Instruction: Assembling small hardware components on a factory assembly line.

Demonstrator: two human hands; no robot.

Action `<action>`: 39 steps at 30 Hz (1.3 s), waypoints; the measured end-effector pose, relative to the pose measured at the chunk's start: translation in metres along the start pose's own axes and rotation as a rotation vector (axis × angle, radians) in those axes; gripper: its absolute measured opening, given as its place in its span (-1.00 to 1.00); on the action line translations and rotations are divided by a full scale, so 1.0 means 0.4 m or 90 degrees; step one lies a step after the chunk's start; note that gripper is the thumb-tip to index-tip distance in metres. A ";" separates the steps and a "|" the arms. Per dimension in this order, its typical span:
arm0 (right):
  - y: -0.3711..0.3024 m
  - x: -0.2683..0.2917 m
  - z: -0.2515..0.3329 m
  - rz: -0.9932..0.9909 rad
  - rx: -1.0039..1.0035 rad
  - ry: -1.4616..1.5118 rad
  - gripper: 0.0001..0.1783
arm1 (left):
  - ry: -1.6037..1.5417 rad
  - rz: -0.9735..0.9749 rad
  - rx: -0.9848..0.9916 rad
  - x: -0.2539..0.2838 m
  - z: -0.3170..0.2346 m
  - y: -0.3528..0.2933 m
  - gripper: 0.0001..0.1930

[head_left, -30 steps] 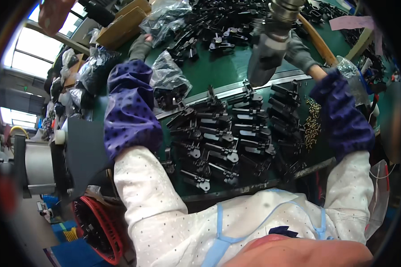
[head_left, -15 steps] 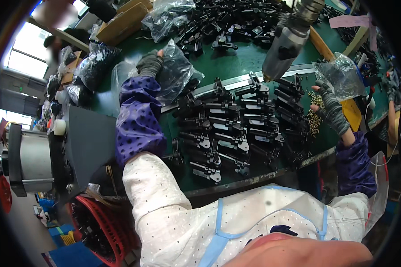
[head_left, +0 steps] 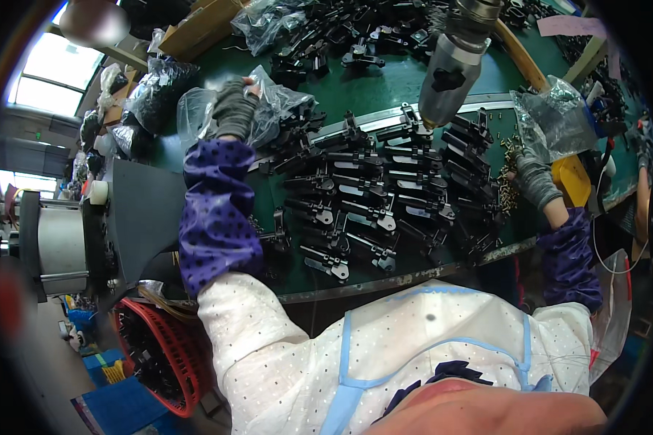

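My left hand (head_left: 235, 110), in a grey knitted glove with bare fingertips, is closed on a crumpled clear plastic bag (head_left: 274, 101) at the far left of the green table. My right hand (head_left: 538, 181), gloved alike, reaches to a pile of small brass-coloured screws (head_left: 506, 190). Its thumb and fingers are apart at the edge of the pile, fingertips partly out of sight. Between my hands lie rows of black metal clamp-like parts with silver plates (head_left: 370, 214). A powered screwdriver (head_left: 450, 83) hangs over their far end, tip down.
A metal rail (head_left: 384, 122) crosses the table behind the rows. More black parts (head_left: 363, 54) are heaped beyond it. Another clear bag (head_left: 555, 119) and a yellow piece (head_left: 572, 181) lie at the right. A red basket (head_left: 189, 355) stands below left. Another person's hand (head_left: 642, 141) shows far right.
My right hand has moved down and its fingers have come in against the screws. My left hand has shifted slightly left, with the bag bunched around it. The whole view has shifted a little.
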State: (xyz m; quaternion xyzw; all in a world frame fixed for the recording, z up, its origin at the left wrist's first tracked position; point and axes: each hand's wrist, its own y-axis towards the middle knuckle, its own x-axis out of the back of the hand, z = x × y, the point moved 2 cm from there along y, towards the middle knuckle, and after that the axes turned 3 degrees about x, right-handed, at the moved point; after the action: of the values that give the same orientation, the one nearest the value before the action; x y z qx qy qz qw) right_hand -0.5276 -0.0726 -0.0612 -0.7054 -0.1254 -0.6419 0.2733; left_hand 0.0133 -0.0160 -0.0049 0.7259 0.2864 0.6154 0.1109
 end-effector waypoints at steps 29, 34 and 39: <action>0.064 0.010 0.032 -0.122 0.099 0.155 -0.83 | -0.106 0.340 -0.009 -0.128 -0.214 -0.087 -0.77; 0.079 0.084 0.021 -0.172 0.028 0.642 -0.91 | -0.177 0.327 -0.042 -0.149 -0.201 -0.106 -0.74; 0.128 0.128 0.083 -0.029 0.070 0.846 -0.87 | -0.390 0.355 0.120 -0.124 -0.206 -0.114 -0.79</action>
State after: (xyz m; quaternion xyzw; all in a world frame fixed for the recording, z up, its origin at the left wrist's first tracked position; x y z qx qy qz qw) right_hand -0.4654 -0.1051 -0.0237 -0.1418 0.0226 -0.9383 0.3145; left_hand -0.0821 -0.0220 -0.0515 0.9318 0.0881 0.3491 -0.0467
